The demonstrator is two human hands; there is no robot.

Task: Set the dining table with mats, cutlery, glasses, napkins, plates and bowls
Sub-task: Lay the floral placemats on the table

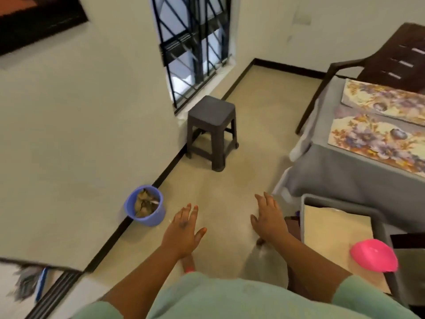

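With two mats (pixel 377 125) laid at right, our left hand (pixel 184 231) and right hand (pixel 268 217), fingers spread and empty, probably fetch the pink bowl (pixel 373 259) at lower right next.

I see a dark plastic stool (pixel 212 125) with a matt, finely textured seat. The counter (pixel 340 171) wears smooth grey cloth, and on it lie two floral mats (pixel 377 139) with a slight sheen. The bowl (pixel 373 259) looks like glossy pink plastic, the bucket (pixel 145 207) like smooth blue plastic. The window grille (pixel 193 42) is dark painted metal. The floor (pixel 230 185) is pale and smooth.
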